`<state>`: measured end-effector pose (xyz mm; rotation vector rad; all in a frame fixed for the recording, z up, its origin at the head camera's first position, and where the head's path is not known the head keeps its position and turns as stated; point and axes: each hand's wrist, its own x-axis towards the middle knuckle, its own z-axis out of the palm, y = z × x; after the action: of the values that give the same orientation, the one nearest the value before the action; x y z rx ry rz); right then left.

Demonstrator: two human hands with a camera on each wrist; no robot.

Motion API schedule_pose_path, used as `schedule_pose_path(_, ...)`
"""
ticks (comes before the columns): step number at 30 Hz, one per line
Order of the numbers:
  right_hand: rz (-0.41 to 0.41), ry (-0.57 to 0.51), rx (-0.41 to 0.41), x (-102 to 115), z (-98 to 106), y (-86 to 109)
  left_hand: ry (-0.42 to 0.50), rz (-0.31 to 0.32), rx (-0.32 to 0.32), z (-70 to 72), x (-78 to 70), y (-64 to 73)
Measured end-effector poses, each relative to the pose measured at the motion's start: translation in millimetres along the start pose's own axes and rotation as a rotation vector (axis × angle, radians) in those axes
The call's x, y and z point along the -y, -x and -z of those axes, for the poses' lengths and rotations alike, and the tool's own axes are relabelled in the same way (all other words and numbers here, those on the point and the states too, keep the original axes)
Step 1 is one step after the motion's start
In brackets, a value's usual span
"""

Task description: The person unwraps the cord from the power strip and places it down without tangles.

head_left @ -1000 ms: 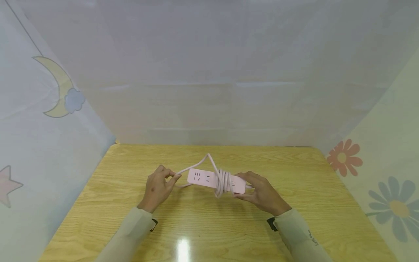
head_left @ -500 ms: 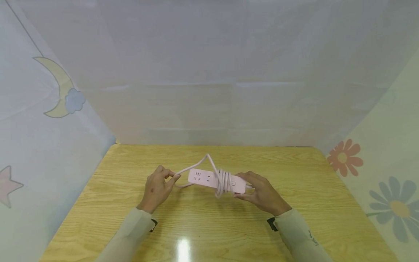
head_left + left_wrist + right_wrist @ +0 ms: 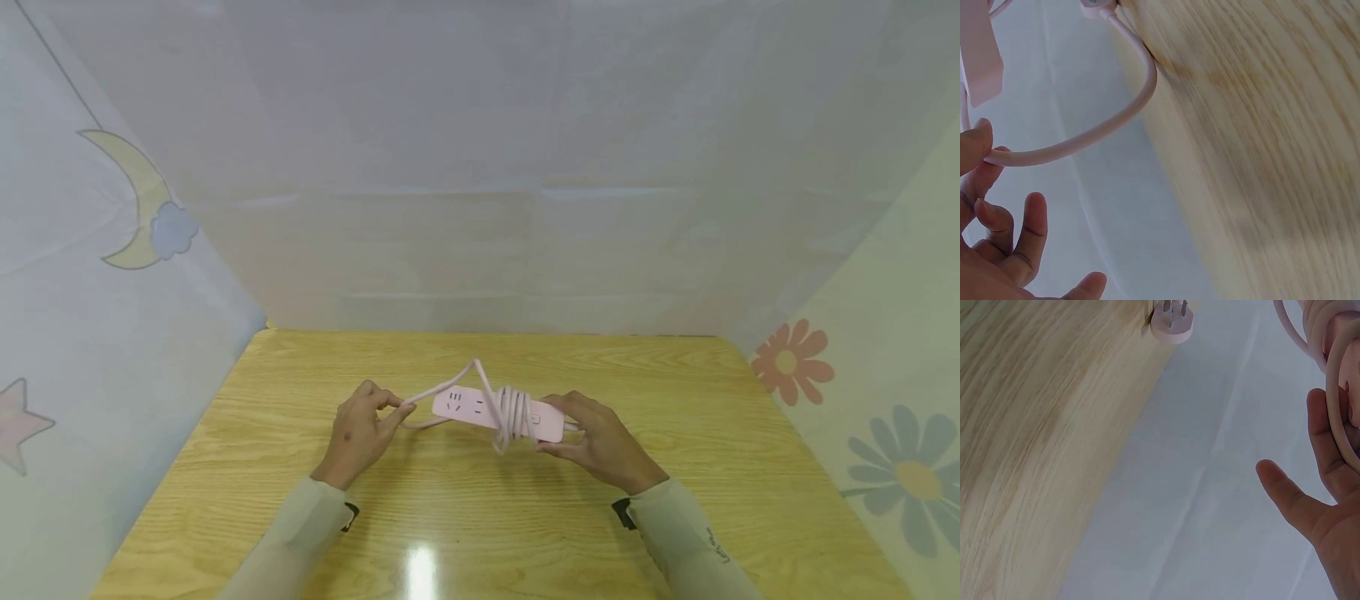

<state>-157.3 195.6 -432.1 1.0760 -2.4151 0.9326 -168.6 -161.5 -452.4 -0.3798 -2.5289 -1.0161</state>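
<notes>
A pink power strip (image 3: 468, 407) is held above the table, its socket face up in the head view. Several turns of its pink cord (image 3: 513, 412) wrap around its middle. My left hand (image 3: 361, 429) pinches a loose stretch of this cord between thumb and index finger, beside the strip's left end. In the left wrist view the other fingers (image 3: 1034, 228) are off the cord. My right hand (image 3: 607, 442) grips the strip's right end by its two long edges, thumb on the near side. The pronged plug (image 3: 1172, 324) at the cord's end shows in the right wrist view.
Below both hands spreads a wood-grain table (image 3: 465, 517). A pale hanging sheet (image 3: 480, 250) stands behind it, with printed panels on the left and right. One panel carries a moon (image 3: 146, 200), the other carries flowers (image 3: 786, 361).
The peak of the loose cord loop has sunk slightly toward the strip. Both hands keep their holds and have barely moved.
</notes>
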Motion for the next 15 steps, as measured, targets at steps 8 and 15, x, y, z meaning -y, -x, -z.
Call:
schedule_pose_path(8,0.015,0.006,-0.001,1.1,0.0,-0.6,0.006,-0.014,0.006,1.3,-0.1,0.2)
schedule_pose_path(15,0.041,0.003,-0.017,-0.2,-0.4,-0.9,0.011,-0.013,0.011,1.9,-1.1,1.4)
